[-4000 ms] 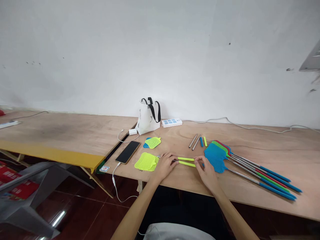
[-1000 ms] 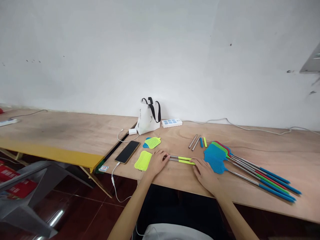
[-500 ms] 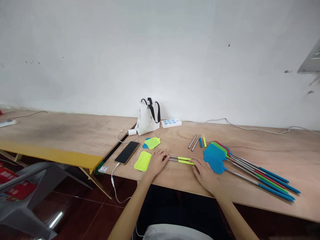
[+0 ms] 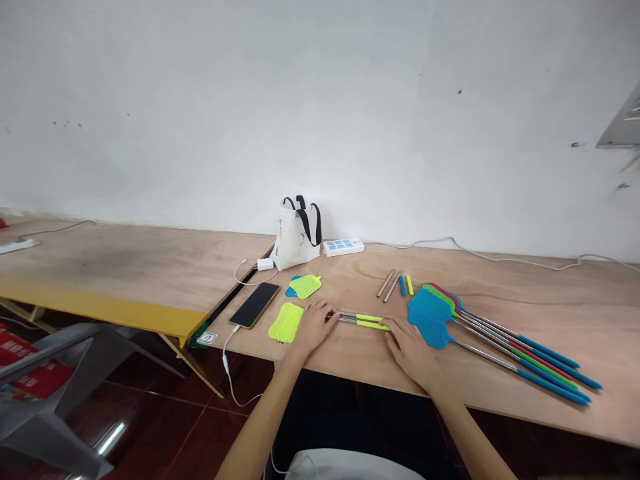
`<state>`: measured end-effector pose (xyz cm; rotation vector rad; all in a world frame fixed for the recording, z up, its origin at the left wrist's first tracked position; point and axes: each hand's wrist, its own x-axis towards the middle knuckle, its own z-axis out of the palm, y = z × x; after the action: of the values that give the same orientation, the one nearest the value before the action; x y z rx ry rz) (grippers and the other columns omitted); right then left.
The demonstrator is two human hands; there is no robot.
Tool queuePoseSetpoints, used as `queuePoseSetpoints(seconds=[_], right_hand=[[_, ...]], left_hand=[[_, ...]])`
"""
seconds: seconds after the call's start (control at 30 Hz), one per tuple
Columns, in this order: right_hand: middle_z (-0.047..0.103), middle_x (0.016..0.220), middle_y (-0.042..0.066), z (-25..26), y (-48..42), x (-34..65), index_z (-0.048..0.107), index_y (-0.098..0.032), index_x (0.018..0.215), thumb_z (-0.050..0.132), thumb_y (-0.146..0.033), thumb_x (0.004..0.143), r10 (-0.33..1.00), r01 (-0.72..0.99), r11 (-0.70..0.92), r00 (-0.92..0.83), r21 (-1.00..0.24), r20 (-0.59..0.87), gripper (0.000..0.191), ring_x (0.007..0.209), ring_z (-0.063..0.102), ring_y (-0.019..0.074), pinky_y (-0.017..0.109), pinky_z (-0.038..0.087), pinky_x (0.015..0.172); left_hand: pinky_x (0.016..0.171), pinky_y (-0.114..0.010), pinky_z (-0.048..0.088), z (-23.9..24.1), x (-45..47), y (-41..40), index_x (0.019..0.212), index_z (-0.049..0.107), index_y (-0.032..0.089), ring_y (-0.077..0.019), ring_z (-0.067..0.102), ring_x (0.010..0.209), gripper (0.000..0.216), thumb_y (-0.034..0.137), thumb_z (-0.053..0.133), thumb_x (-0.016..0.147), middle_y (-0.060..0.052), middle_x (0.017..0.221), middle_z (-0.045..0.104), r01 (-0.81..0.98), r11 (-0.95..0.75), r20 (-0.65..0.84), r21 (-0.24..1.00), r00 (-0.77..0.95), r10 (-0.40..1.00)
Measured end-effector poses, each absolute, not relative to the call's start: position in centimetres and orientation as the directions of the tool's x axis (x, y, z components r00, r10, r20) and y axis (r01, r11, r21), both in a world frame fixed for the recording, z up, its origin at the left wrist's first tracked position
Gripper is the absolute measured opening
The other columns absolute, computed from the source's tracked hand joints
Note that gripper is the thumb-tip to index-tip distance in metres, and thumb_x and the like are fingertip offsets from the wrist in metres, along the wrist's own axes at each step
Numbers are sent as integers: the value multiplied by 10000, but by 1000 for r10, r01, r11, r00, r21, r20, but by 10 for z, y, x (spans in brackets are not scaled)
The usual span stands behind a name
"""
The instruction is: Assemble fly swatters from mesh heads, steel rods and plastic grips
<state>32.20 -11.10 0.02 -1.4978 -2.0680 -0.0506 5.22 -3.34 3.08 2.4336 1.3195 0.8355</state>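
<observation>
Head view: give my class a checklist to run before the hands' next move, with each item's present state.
1. Left hand's grip over the metal shafts: ok.
2. Right hand's grip at the yellow-green handles: ok.
3. Nearer yellow-green mesh head joined to the shafts: cannot tell; left hand's grip covers that stretch.
4. Loose blue sleeve fitted on a loose steel tube: not ok; it lies beside.
5. Phone clear of both grips: ok.

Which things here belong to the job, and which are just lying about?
Job, apparently:
yellow swatters touched by left hand and right hand
swatter pile
loose swatter heads
metal rods
loose grips

Probably just lying about:
phone
white bag
power strip
charger
</observation>
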Motion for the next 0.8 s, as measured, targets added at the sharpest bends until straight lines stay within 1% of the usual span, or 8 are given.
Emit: queuePoseSetpoints(seconds=[0.23, 0.47, 0.8], right_hand=[[657, 1324, 72, -2, -110, 323, 606, -280, 1243, 373, -212, 998, 862, 876, 374, -207, -305, 464, 345, 1213, 602, 239, 436, 475, 989], [658, 1327, 68, -1, -111, 323, 607, -270, 1205, 364, -225, 1012, 872, 881, 359, -199, -308, 447, 313, 1215, 601, 240, 423, 465, 980], [659, 1329, 67, -1, -111, 322, 613, -281, 1219, 371, -222, 1001, 856, 884, 371, -206, -285, 475, 331, 1199, 614, 239, 431, 481, 979]], left_hand=[[963, -396, 429, 31, 53, -33, 903, 657, 237, -232, 608, 1059, 213, 338, 508, 1018, -34, 1046, 687, 688, -552, 359, 472, 422, 833], [954, -386, 432, 31, 53, -34, 904, 652, 234, -235, 614, 1069, 203, 331, 514, 1018, -31, 1049, 684, 690, -552, 362, 469, 421, 832], [948, -389, 444, 34, 53, -35, 895, 650, 234, -233, 611, 1052, 224, 337, 497, 1021, -37, 1038, 682, 684, -551, 359, 478, 420, 833]])
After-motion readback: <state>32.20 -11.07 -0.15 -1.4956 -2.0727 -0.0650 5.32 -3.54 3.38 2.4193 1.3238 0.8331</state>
